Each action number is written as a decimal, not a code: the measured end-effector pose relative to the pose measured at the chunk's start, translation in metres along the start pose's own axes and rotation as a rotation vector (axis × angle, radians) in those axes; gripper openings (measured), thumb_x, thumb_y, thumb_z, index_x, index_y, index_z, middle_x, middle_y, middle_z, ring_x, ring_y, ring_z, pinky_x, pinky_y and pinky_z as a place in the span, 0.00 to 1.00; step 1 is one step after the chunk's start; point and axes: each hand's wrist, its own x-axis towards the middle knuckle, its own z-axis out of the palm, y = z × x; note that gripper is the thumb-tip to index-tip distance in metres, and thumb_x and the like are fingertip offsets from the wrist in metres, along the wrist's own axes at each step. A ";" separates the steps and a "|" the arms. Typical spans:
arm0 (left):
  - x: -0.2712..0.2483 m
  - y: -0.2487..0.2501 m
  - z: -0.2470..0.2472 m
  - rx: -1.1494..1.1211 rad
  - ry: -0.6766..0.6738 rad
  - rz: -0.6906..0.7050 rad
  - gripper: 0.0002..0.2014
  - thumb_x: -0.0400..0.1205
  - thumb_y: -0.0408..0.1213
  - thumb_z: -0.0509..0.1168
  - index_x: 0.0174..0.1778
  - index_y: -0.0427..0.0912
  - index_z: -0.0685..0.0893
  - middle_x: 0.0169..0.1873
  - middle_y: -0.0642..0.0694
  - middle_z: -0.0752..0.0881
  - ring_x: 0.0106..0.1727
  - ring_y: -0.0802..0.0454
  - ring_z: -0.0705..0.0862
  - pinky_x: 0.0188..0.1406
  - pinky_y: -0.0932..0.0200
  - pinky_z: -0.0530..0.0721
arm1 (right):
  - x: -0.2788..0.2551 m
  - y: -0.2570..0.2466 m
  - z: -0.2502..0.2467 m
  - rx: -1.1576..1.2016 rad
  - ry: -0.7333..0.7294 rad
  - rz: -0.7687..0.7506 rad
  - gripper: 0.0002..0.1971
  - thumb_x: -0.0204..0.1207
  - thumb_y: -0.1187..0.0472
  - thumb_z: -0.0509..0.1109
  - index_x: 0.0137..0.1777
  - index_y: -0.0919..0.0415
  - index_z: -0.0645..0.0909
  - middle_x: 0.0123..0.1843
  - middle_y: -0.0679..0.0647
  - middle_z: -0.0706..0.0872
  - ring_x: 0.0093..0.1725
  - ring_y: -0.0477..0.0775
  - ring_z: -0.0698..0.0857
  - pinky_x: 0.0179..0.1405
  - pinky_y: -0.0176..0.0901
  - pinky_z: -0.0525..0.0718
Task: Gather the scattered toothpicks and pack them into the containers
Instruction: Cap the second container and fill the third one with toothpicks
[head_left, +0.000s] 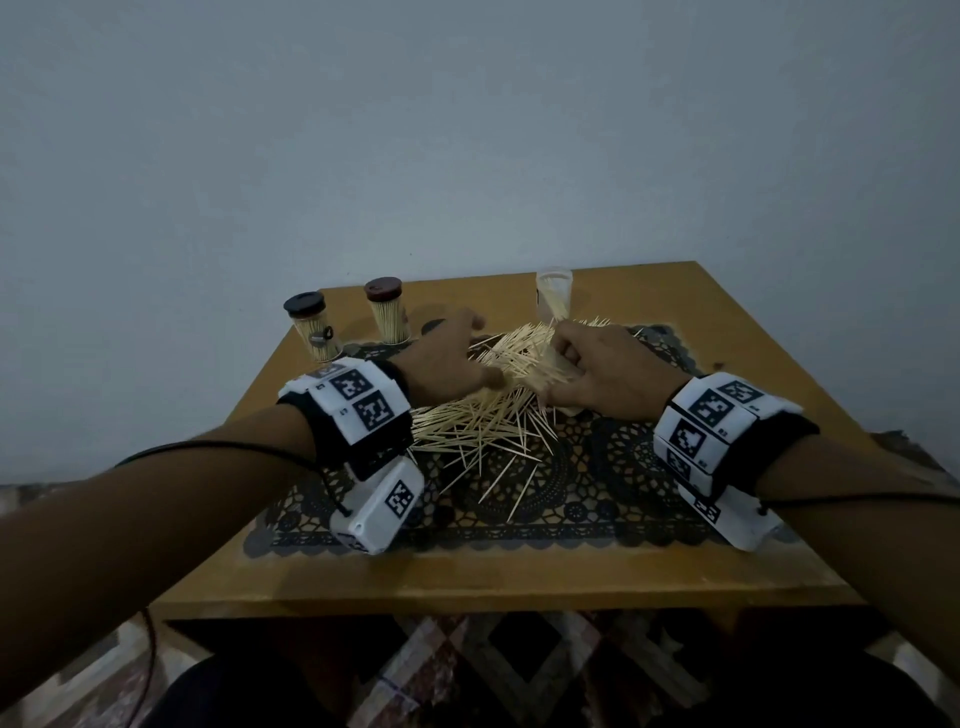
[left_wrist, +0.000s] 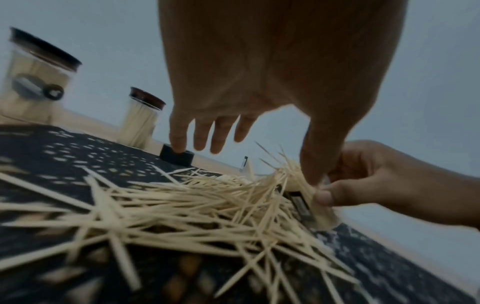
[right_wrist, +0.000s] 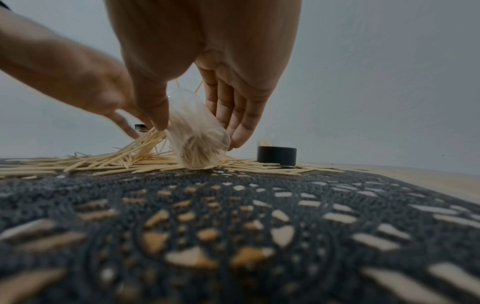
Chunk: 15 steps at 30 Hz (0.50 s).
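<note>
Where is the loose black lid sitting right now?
The loose black lid sits on the table's far side by the mat's edge, beyond the toothpick pile. In the left wrist view it lies under the left hand, right of the brown-lidded container.

I see a square ochre wooden tabletop (head_left: 727, 332) carrying a black lace mat (head_left: 597, 488), two lidded clear jars (head_left: 313, 327) and one open container (head_left: 555, 293).
</note>
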 end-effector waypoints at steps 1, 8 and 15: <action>-0.004 -0.002 0.001 0.109 -0.090 -0.008 0.44 0.71 0.56 0.75 0.77 0.42 0.63 0.72 0.42 0.72 0.70 0.44 0.74 0.71 0.42 0.75 | 0.000 0.000 0.000 -0.008 0.002 0.002 0.22 0.70 0.47 0.79 0.54 0.61 0.77 0.48 0.55 0.86 0.44 0.54 0.84 0.43 0.47 0.84; -0.013 -0.012 0.018 0.575 -0.219 0.037 0.41 0.71 0.60 0.73 0.74 0.41 0.69 0.69 0.41 0.73 0.68 0.43 0.73 0.67 0.46 0.75 | -0.001 -0.001 -0.001 -0.034 0.023 0.009 0.21 0.70 0.50 0.79 0.56 0.60 0.78 0.52 0.56 0.88 0.45 0.54 0.85 0.41 0.44 0.83; -0.009 -0.021 0.016 0.524 -0.081 0.156 0.21 0.78 0.49 0.71 0.63 0.41 0.80 0.57 0.45 0.84 0.56 0.48 0.81 0.50 0.59 0.77 | -0.002 0.005 -0.006 -0.052 0.070 0.065 0.20 0.70 0.48 0.78 0.52 0.58 0.75 0.46 0.52 0.83 0.40 0.52 0.79 0.30 0.34 0.68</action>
